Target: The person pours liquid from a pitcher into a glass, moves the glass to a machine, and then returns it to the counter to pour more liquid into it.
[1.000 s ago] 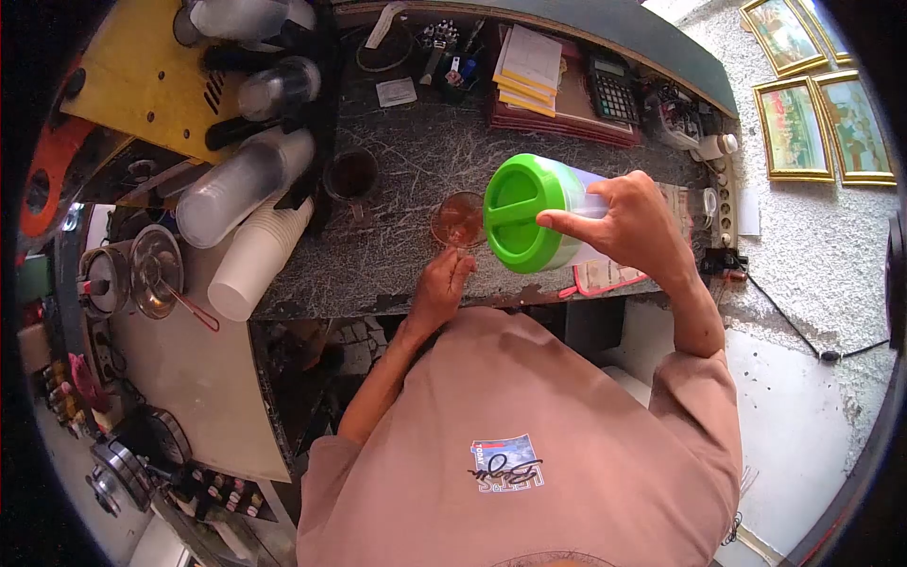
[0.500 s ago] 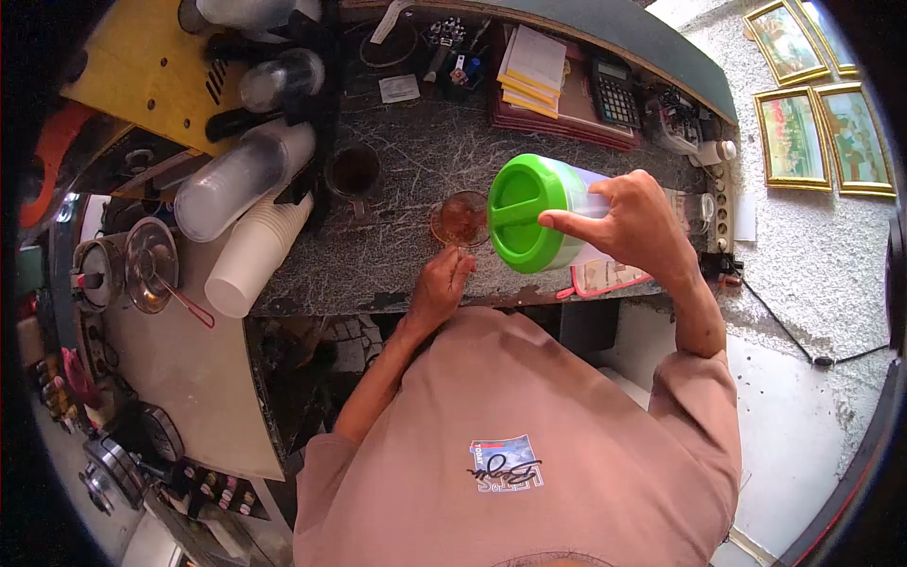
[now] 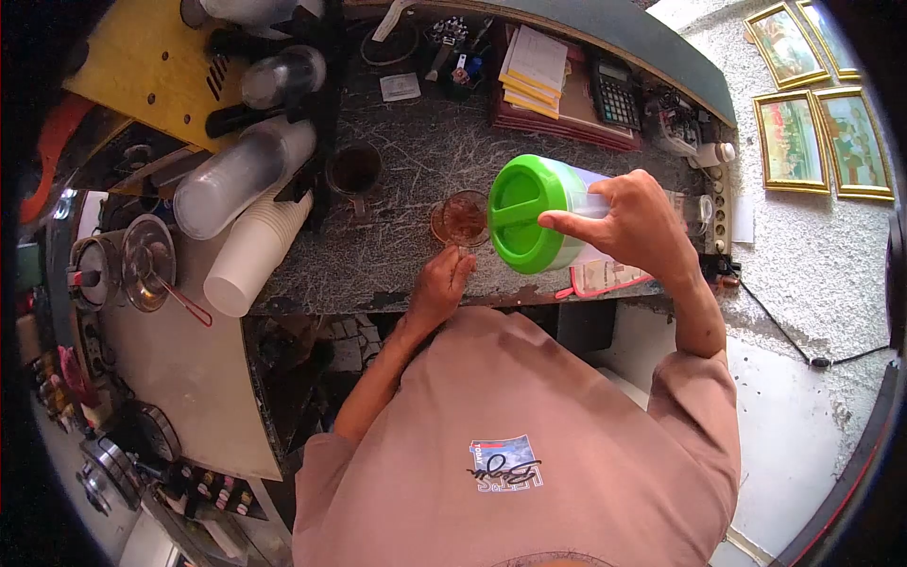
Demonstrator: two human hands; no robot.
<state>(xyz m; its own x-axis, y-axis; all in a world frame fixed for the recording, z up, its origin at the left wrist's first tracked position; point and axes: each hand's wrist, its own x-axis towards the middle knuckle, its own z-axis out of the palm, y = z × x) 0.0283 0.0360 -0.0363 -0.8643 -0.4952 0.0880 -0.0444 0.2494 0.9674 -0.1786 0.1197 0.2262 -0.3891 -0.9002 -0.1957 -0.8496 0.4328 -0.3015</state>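
Observation:
My right hand grips a plastic pitcher with a bright green lid. The pitcher is tipped on its side to the left, its lid end beside the rim of a clear glass mug. Reddish-brown color shows inside the mug; whether liquid is flowing into it I cannot make out. Fingers of my left hand are closed on the mug's handle at its near side. Farther left on the dark scratched counter stands a second glass mug with dark contents.
Stacked paper cups and clear plastic cups lie to the left, near a metal strainer. Papers and a calculator sit at the back. A pink-edged cloth lies under the pitcher. Framed pictures hang at right.

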